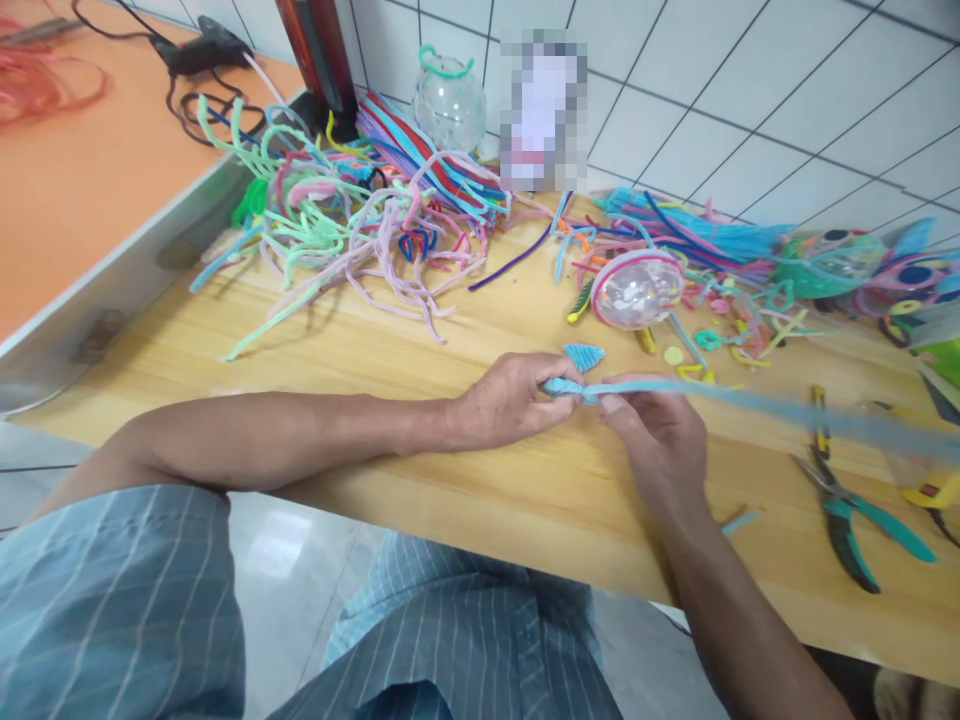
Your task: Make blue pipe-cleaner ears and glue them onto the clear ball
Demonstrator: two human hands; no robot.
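left hand (510, 400): centre of frame, fingers closed on the near end of a light blue pipe cleaner (750, 405), pinching a short wound part of it.
right hand (660, 435): just right of the left hand, thumb and fingers gripping the same light blue pipe cleaner; the two hands almost touch.
light blue pipe cleaner: held just above the counter (480, 480); runs from the hands out to the right edge of the frame, the far stretch blurred.
blue cone (583, 357): small wound piece on the counter just above the hands, apart from them.
clear ball (636, 290): see-through sphere with a pink rim, upper right of the hands, lying among loose scraps.
pipe cleaner pile (352, 220): upper left-centre, tangled green, pink, lilac and blue strands; a straighter red and blue bundle behind it.
second clear ball (448, 100): top centre by the tiled wall, green loop on top.
pliers (847, 510): teal handles, lower right on the counter, well apart from the right hand.
orange surface (82, 170): upper left, with a black cable on it.
writing: no readable text or brand; a pixelated patch at top centre hides what is there.
clothing: striped blue-grey fabric along the bottom of the frame.
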